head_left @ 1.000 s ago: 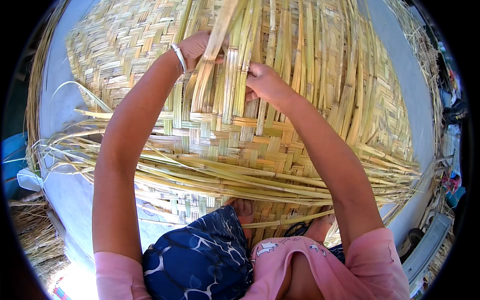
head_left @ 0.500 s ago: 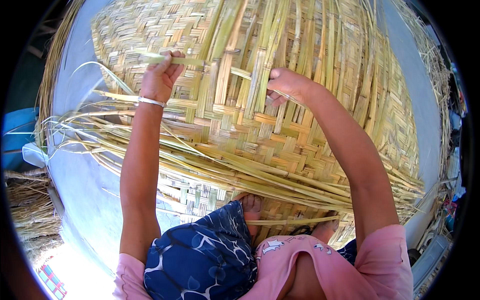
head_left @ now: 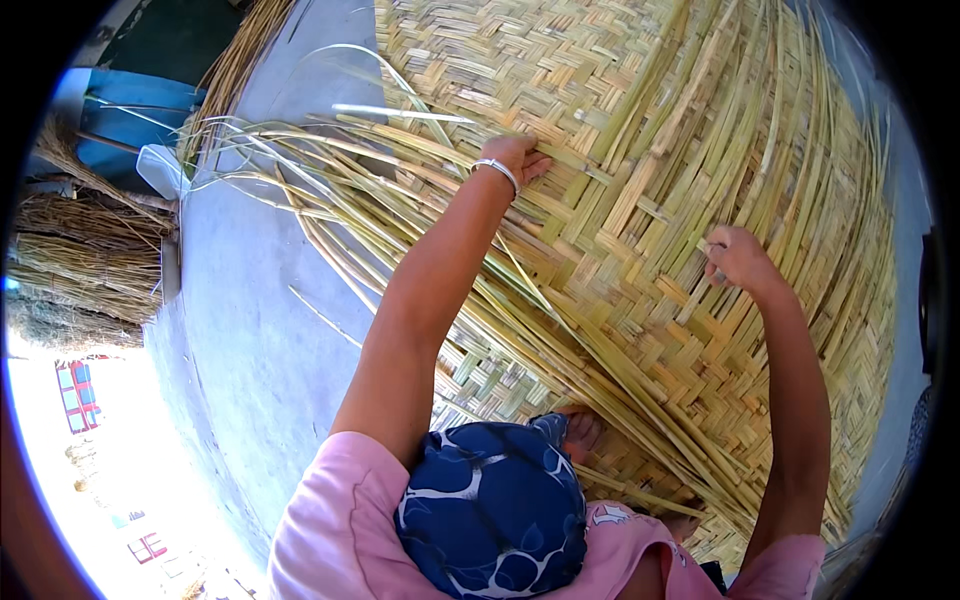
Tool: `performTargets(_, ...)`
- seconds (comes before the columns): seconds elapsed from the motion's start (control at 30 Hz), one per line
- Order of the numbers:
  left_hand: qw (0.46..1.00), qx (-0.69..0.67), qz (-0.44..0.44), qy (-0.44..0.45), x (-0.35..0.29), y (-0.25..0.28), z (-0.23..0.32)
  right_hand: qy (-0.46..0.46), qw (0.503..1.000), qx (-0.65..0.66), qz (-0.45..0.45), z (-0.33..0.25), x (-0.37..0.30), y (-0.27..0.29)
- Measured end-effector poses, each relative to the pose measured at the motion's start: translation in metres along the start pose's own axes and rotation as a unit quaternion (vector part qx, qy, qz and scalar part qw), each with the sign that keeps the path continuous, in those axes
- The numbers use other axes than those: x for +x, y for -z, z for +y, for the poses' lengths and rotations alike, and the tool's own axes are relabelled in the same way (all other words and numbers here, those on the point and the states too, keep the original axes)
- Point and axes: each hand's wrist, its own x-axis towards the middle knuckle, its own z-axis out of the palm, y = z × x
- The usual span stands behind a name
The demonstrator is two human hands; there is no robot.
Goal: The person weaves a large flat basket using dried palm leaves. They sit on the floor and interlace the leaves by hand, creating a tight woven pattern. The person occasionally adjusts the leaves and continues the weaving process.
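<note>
A large mat of flat split-cane strips lies before me, its weave in a slanting pattern. Over its upright strips, my left hand pinches a pale green cane strip that passes crosswise among them. Farther right, my right hand is low over the weave with its fingers curled in. What those fingers hold, if anything, is hidden. Long loose strips fan out from the woven part toward the far right.
A bundle of long split canes lies across the mat between my arms and my feet. Its ends stick out over the grey floor at left. Stacked dry stalks, a blue container and a white container are at far left.
My view has turned, so the mat appears tilted and farther right. The cane strip now lies lower among the upright strips. My right hand is farther from my left.
</note>
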Motion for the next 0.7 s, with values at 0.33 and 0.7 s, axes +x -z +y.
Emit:
performTargets(0.33,1.0,-0.017,-0.01,-0.004,-0.015,-0.005,0.007,-0.032,0.999,0.035,0.023,0.007,0.0,-0.01)
performTargets(0.7,0.983,0.064,-0.015,-0.172,0.017,0.016,0.03,0.001,0.996,-0.048,0.072,0.028,0.005,-0.013)
